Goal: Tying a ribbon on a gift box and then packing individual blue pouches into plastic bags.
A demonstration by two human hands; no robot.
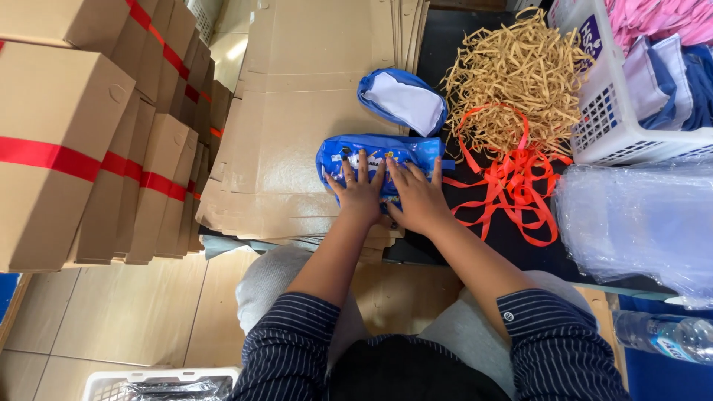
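So we had both hands flat on this blue plastic packet, which sat on top of a stack of flattened cardboard sheets. Our left hand was pressing down on the middle of it, fingers spread out, grip apart and not closed around anything, and our right hand was just beside it on the packet's right part, same deal, fingers out flat. Right behind the packet lay a blue and white folded cloth piece. Off to the right was a heap of tan shredded paper with a tangle of orange ribbon in front of it, then a white plastic basket of folded fabric and a pile of clear plastic bags. On the left stood a row of cardboard boxes banded in red tape.
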